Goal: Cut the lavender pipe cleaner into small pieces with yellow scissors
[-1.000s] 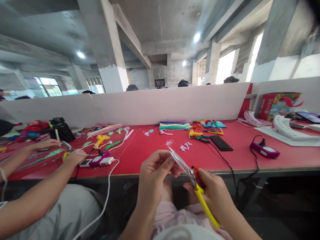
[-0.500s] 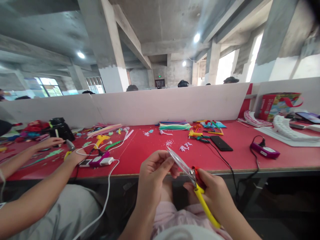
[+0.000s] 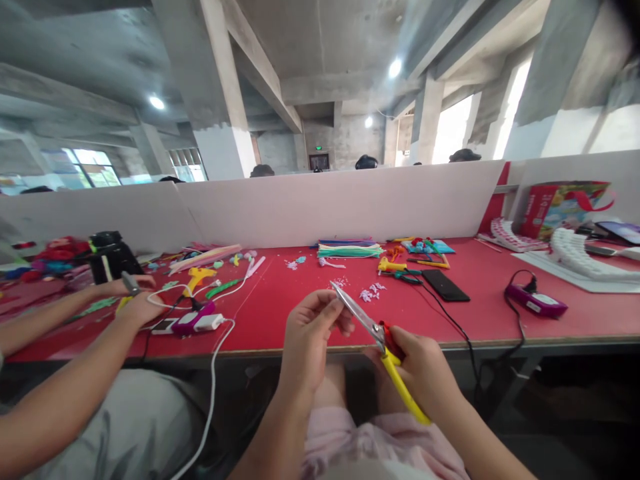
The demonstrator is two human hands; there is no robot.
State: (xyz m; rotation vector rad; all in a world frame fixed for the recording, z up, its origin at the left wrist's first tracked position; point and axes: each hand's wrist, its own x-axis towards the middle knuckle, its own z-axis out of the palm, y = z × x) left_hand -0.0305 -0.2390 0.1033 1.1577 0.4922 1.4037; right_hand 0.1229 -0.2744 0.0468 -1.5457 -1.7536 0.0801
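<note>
My right hand (image 3: 417, 367) is wrapped round the scissors (image 3: 367, 325), which have red and yellow handles. Their blades point up and left, and the tips meet the fingertips of my left hand (image 3: 313, 333). That hand is closed in a pinch above the table's front edge; whatever lies between thumb and finger is too small to make out. Just beyond the blades, small lilac clippings (image 3: 373, 292) are scattered on the red table (image 3: 290, 313). Farther back lies a bundle of coloured pipe cleaners (image 3: 350, 250).
A yellow glue gun (image 3: 393, 267) and a black phone (image 3: 445, 285) lie to the right, near a purple power strip (image 3: 537, 300). On the left, a co-worker's hands (image 3: 137, 307) hold scissors beside another yellow glue gun (image 3: 196, 280). A white partition (image 3: 340, 205) borders the back.
My hands and the scissors have shifted slightly; the yellow handle has swung a little up and left. At left, the co-worker's hands have come closer together.
</note>
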